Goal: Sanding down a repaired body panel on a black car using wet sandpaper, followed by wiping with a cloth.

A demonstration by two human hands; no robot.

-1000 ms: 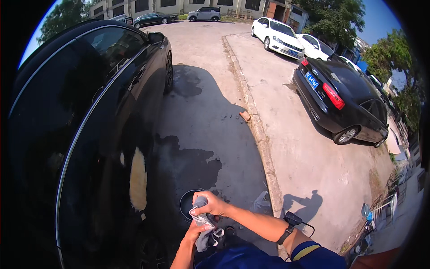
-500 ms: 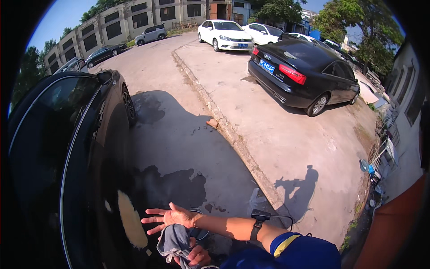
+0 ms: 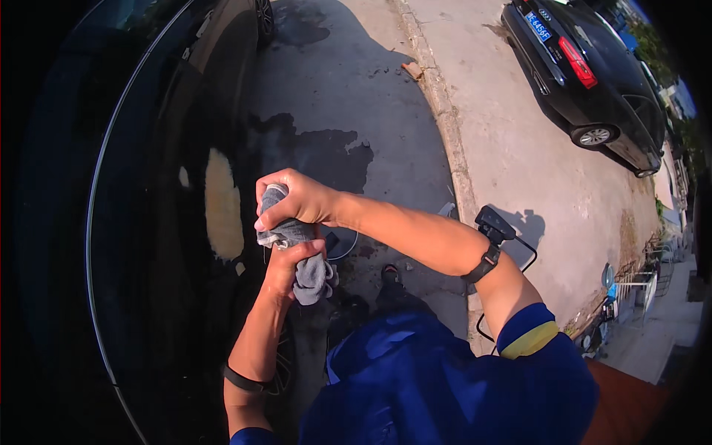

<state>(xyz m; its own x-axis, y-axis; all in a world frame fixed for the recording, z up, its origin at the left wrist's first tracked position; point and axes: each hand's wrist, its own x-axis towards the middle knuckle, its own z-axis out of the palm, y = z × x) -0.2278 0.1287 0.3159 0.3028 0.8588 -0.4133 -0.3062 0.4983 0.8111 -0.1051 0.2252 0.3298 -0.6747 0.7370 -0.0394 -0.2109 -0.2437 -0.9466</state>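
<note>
A grey cloth (image 3: 314,279) is bunched and twisted between my two hands. My right hand (image 3: 300,197) wraps round its upper end, with the fingers closed. Just below, my left hand (image 3: 288,265) grips the middle of the cloth, and a loose bunch hangs out beside the thumb. Behind the hands a bucket (image 3: 344,246) shows in part, mostly hidden by the cloth and my right forearm. The dark car's side (image 3: 167,245) stands close on the left, apart from the cloth, with a large beige patch (image 3: 223,206) on it.
Wet stains (image 3: 326,152) darken the ground ahead. A low concrete kerb (image 3: 447,122) runs along the right, with a brick-like piece (image 3: 412,70) against it. Another black car (image 3: 586,67) is parked beyond. A black device (image 3: 495,222) with a cable is strapped to my right arm.
My right hand, spread open before, has closed round the cloth that my left hand held. Both hands appear higher in the picture, as the view has tipped down.
</note>
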